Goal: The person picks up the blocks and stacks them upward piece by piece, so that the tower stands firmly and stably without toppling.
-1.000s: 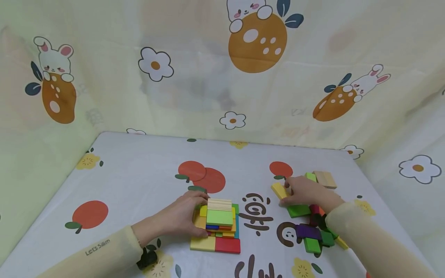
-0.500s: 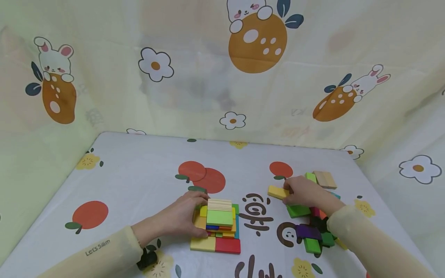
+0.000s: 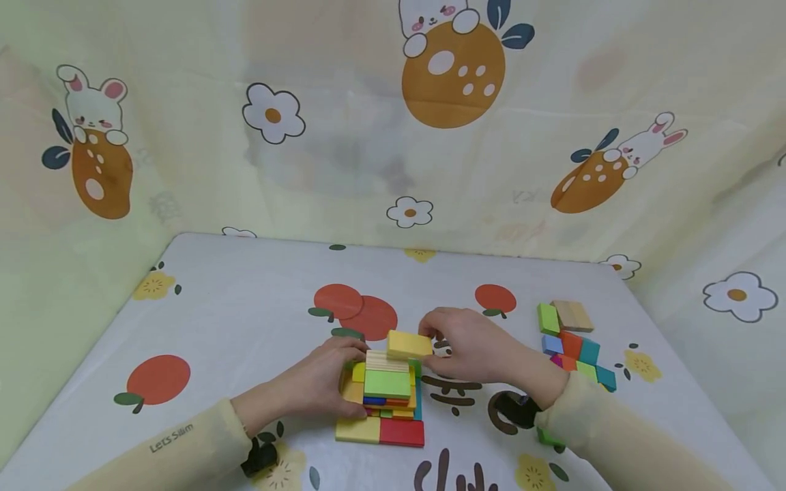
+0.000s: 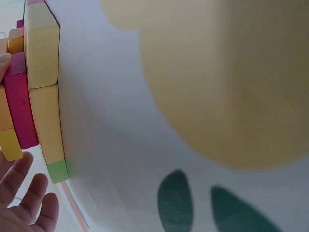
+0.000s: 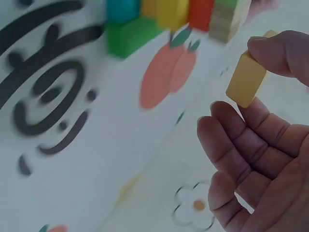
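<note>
A layered stack of coloured wooden blocks [image 3: 387, 384] stands at the front middle of the table. My left hand [image 3: 322, 380] holds its left side, thumb at the front and fingers toward the back. In the left wrist view the thumb touches a side of a middle layer, above a magenta block [image 4: 21, 104], while several fingers [image 4: 31, 193] stay off the blocks. My right hand [image 3: 482, 348] pinches a yellow rectangular block [image 3: 408, 344] between thumb and fingertips, over the back right of the stack. The right wrist view shows the yellow block's end [image 5: 246, 81] under the thumb.
Loose coloured blocks [image 3: 571, 344] lie at the right, with natural wood blocks [image 3: 574, 316] behind them. My right forearm [image 3: 604, 426] hides part of that pile. A patterned cloth covers the table [image 3: 245, 293], and a curtain [image 3: 344, 164] hangs behind it.
My right hand has lifted the yellow block from the pile at the right and carried it left to the stack. The left hand has stayed in place.
</note>
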Demonstrator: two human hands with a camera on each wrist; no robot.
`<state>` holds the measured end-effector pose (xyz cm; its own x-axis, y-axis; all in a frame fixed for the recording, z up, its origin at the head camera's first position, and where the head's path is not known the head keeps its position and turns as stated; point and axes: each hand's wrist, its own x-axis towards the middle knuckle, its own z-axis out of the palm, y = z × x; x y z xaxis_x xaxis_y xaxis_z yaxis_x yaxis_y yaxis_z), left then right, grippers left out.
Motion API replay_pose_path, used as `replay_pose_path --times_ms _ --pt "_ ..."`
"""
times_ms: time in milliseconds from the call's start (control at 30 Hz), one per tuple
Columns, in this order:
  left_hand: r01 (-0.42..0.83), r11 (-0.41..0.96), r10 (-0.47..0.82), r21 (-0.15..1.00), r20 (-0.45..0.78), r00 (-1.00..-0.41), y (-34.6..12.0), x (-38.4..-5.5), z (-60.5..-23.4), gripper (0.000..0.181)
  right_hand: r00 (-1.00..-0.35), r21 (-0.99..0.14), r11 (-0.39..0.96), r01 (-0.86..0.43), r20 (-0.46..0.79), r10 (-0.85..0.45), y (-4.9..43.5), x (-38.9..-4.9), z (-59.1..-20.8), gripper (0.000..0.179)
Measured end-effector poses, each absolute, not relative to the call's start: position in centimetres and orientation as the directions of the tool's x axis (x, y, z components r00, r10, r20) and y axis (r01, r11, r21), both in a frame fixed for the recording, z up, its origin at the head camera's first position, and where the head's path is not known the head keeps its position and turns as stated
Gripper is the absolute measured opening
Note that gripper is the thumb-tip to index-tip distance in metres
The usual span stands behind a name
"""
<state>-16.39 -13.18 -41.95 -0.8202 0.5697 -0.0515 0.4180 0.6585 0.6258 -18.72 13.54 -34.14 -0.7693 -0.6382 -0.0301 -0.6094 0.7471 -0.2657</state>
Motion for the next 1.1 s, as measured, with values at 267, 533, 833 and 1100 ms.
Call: replay_pose_path --times_ms 267,533,833,1100 --pt "0.428 0.646 0.577 0.632 -0.038 -0.816 -13.2 -16.4 -42.0 0.066 -0.730 -0.271 0.719 -0.640 -0.080 -0.679 11.2 -18.6 -34.2 0.019" --pt "0.433 0.638 0.582 0.637 -0.030 -0.813 -13.4 -16.5 -42.0 0.064 -0.728 -0.268 0.728 -0.631 -0.119 -0.675 10.6 -18.7 -34.5 0.021" --pt "0.424 0.642 0.577 0.639 -0.038 -0.816 -13.3 -16.4 -42.0 0.065 -0.718 -0.277 0.718 -0.639 -0.121 -0.686 10.7 -18.7 -34.6 0.023" --pt "0.409 0.649 0.571 0.641 -0.056 -0.819 -13.2 -16.4 -41.9 0.066 -0.717 -0.280 0.719 -0.637 -0.127 -0.685 10.7 -18.7 -34.6 0.025"
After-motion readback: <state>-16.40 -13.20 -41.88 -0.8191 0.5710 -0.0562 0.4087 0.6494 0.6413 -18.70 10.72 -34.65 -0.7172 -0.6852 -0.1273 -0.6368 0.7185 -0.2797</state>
